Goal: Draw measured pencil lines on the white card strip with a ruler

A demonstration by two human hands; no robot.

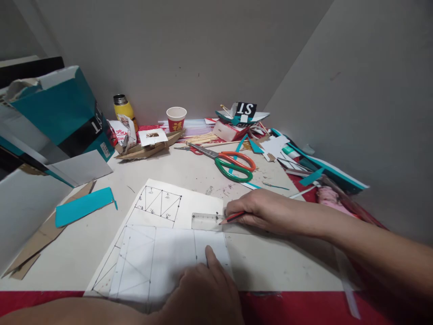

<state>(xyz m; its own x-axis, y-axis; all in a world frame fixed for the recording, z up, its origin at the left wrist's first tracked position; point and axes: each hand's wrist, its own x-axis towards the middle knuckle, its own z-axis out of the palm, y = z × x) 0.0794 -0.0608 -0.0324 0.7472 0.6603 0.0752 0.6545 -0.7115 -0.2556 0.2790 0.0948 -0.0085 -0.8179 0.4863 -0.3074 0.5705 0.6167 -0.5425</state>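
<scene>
My right hand [252, 207] is closed around a dark red and black pencil [232, 217], its tip pointing left over a clear ruler [204, 221]. Part of the ruler is hidden under that hand. A white sheet [172, 253] with thin pencil lines lies on a larger paper [198, 198] bearing a black triangle pattern and handwritten marks. On the white sheet rests my left hand [209, 289], index finger stretched out flat, nothing held; its other fingers are partly hidden. The ruler lies along the top edge of the white sheet.
Scissors [233, 164] with orange and green handles lie behind the papers. A cardboard boat [145, 149], a paper cup [176, 119] and a yellow bottle [123, 108] stand at the back. Left is a teal box [67, 113]; paper scraps [274, 146] clutter the right.
</scene>
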